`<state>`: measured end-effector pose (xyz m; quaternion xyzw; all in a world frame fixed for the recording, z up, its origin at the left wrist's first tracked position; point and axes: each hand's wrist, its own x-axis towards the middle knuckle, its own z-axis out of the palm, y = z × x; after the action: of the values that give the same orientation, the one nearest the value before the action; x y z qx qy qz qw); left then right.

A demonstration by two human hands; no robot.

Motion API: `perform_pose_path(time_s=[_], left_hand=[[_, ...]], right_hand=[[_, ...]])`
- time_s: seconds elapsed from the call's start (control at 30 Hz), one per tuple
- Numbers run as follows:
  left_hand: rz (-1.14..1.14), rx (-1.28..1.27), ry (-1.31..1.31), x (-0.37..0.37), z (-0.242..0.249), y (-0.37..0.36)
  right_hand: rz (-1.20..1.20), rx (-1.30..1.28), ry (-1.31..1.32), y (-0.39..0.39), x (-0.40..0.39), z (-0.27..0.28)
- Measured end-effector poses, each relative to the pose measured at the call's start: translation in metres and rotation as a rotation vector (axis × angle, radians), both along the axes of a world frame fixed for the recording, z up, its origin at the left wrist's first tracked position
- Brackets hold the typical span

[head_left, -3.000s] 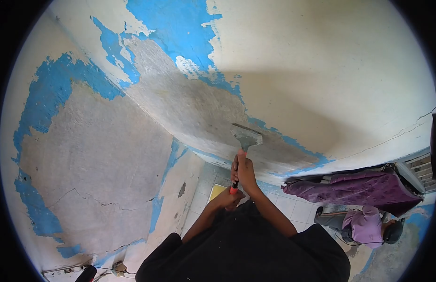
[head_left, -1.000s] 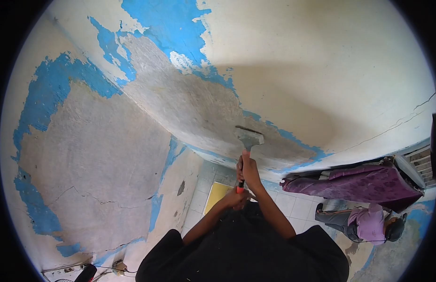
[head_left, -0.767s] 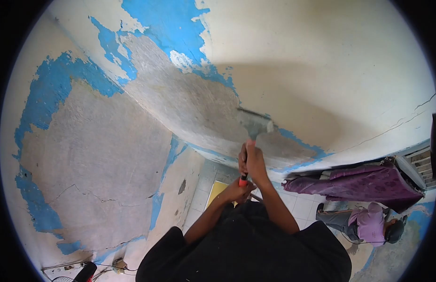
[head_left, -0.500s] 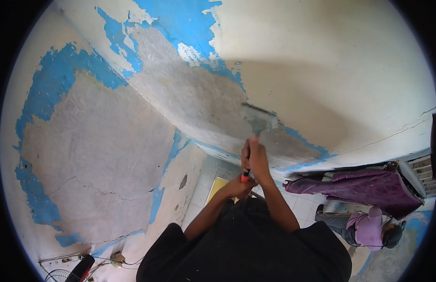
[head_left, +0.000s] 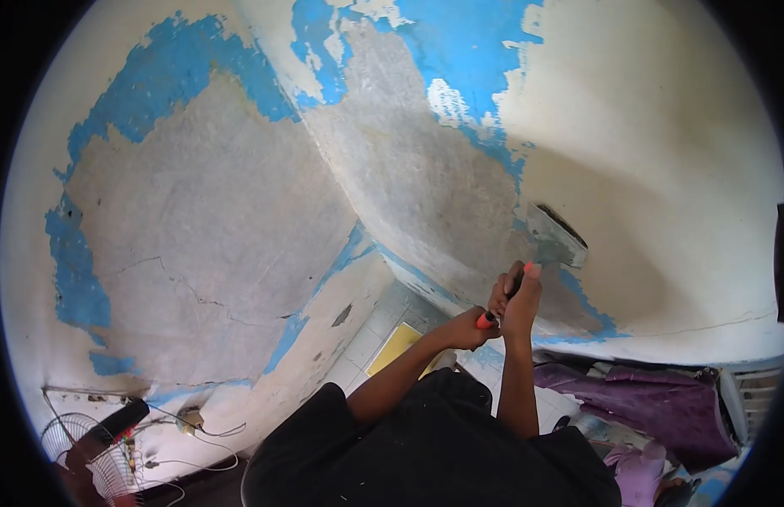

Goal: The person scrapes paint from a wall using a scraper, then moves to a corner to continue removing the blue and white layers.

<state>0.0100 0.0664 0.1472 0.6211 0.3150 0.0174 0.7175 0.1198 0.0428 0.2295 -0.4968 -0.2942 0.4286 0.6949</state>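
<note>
A wide-bladed scraper (head_left: 558,237) with a red and black handle is held in both hands. My right hand (head_left: 519,300) is closed around the upper handle, close below the blade. Lower down, my left hand (head_left: 468,328) grips the red butt end of the handle. The blade lies over the wall at the border between bare grey plaster (head_left: 434,169) and cream paint (head_left: 637,110), its dark front edge pointing up and right. Blue paint (head_left: 588,300) shows in a ragged strip below and right of the blade.
Another stripped patch (head_left: 206,211) covers the left wall beyond the corner. A fan (head_left: 88,456) and loose cables (head_left: 206,431) are at lower left. Purple cloth (head_left: 645,406) covers something at lower right, near a person in a purple top (head_left: 635,473). A yellow panel (head_left: 400,348) lies on the floor.
My view has turned, shifting the walls rightward in it. Both hands and the scraper have moved right, and the blade now tilts more to the right, over the cream paint's edge.
</note>
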Motion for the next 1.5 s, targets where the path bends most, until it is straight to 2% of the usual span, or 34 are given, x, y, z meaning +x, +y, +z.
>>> perform_pose_path(time_s=[0.27,0.33,0.43,0.53,0.63,0.73,0.83,0.93,1.07,1.27,1.33,1.4,1.5], left_hand=[[0.127,-0.043,0.054,-0.046,-0.032,-0.015],[0.159,-0.078,0.036,-0.058,-0.025,-0.001],[0.335,-0.028,-0.015,-0.075,-0.022,0.011],[0.346,-0.047,-0.027,-0.104,-0.028,0.025],[0.388,-0.059,-0.045,-0.135,-0.028,0.037],[0.533,-0.109,-0.044,-0.158,-0.035,0.050],[0.716,0.032,-0.124,-0.170,-0.034,0.063],[0.769,0.211,-0.160,-0.171,-0.034,0.079],[0.715,0.148,-0.124,-0.172,-0.022,0.092],[0.700,0.237,0.026,-0.180,-0.017,0.120],[0.714,0.208,0.018,-0.180,0.023,0.130],[0.732,0.213,0.044,-0.175,0.026,0.132],[0.738,0.208,0.081,-0.177,0.009,0.124]], right_hand=[[0.116,-0.120,0.077,0.013,-0.038,-0.042],[0.130,-0.127,0.056,0.029,-0.053,-0.032],[0.148,-0.062,-0.044,0.047,-0.081,-0.022],[0.055,0.029,-0.038,0.066,-0.121,-0.015],[0.193,0.021,-0.023,0.087,-0.147,-0.018],[0.237,0.004,-0.046,0.109,-0.174,-0.025],[0.224,0.001,-0.045,0.136,-0.190,-0.020],[0.186,-0.027,-0.042,0.159,-0.195,-0.018],[0.086,-0.045,-0.029,0.187,-0.187,0.000],[0.239,-0.001,-0.088,0.210,-0.186,0.015],[0.309,0.057,-0.057,0.215,-0.182,0.041],[0.362,0.094,-0.013,0.223,-0.179,0.056],[0.332,-0.001,0.025,0.224,-0.182,0.014]])
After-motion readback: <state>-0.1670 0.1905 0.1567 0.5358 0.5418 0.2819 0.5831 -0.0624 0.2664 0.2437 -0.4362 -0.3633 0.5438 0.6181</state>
